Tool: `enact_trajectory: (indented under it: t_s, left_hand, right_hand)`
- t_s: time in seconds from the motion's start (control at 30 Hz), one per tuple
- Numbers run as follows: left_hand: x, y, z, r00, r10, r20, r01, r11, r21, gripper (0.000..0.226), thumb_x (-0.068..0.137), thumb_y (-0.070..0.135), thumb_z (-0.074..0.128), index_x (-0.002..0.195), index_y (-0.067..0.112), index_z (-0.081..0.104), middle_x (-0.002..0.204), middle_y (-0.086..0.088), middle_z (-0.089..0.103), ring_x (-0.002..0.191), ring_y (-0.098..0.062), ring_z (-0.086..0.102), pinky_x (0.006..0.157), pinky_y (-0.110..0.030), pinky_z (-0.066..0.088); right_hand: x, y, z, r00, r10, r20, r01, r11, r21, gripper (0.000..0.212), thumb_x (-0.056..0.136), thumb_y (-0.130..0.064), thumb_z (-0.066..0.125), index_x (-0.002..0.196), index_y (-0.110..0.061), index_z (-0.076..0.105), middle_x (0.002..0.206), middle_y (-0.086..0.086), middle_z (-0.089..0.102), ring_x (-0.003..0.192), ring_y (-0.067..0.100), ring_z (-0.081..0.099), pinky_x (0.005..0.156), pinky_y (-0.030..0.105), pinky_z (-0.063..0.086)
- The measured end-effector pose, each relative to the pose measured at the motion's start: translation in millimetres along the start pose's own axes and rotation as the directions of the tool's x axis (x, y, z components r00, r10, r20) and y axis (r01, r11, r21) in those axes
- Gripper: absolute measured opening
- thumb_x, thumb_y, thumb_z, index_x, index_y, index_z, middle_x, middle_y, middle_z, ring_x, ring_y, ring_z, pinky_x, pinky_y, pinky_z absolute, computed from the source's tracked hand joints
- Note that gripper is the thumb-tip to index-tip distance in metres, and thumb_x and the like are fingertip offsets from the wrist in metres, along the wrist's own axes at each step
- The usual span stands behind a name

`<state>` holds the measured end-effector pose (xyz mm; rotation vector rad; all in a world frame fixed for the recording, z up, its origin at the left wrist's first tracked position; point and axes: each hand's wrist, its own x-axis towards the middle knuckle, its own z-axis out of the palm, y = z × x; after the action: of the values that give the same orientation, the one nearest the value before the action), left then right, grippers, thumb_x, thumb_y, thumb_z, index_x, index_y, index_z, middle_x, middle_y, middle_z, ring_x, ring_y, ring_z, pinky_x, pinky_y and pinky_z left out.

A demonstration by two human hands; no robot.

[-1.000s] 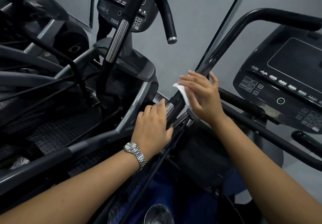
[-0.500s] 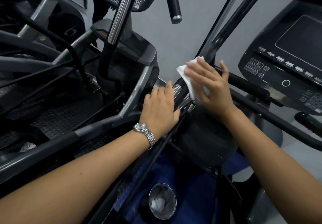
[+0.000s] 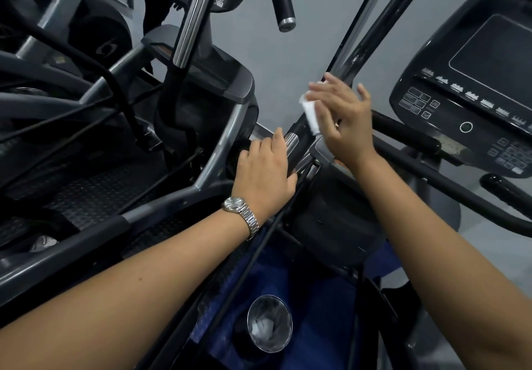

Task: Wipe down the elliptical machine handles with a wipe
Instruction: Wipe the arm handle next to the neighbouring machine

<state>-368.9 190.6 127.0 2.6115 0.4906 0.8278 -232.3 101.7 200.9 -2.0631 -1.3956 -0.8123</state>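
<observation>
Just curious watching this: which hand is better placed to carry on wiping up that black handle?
Probably the right hand. It already presses the white wipe against the black handle, with bare bar above it. The left hand holds no wipe and rests lower, by the metal collar.

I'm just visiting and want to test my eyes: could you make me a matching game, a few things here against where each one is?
Things:
1. wipe
2. wristwatch
3. trash bin
4. left hand

Places:
A. on the left wrist
B. low down, between the forearms
C. pressed on the handle bar under the right hand
D. resting on the bar's chrome collar, below the wipe

Pairs: 1-C, 2-A, 3-B, 4-D
</observation>
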Motion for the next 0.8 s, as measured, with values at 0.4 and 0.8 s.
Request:
enact_trajectory:
  t_s: [0.4, 0.8]
  left_hand:
    - [1, 0, -2, 1.000, 0.021, 0.007, -0.021, 1.000, 0.013, 0.085, 0.083, 0.047, 0.056, 0.145, 0.004, 0.016, 0.127, -0.007, 0.049, 0.116, -0.024, 0.045, 0.096, -0.038, 0.040]
    - [57, 37, -16, 0.993, 0.052, -0.110, -0.038, 0.990, 0.132, 0.097, 0.081, 0.058, 0.053, 0.146, -0.001, 0.011, 0.134, -0.011, 0.042, 0.120, -0.024, 0.042, 0.094, -0.038, 0.039]
  right_hand:
    - [-27, -10, 19, 0.980, 0.155, -0.121, -0.109, 0.942, 0.318, 0.028, 0.093, -0.016, 0.061, 0.120, -0.009, 0.063, 0.134, 0.008, 0.057, 0.139, 0.021, 0.037, 0.114, 0.052, 0.030]
    - [-3, 36, 10, 0.919, 0.390, -0.053, -0.266, 0.716, 0.645, 0.027, 0.097, -0.018, 0.053, 0.122, -0.027, 0.061, 0.135, -0.003, 0.056, 0.136, 0.011, 0.041, 0.117, 0.047, 0.024]
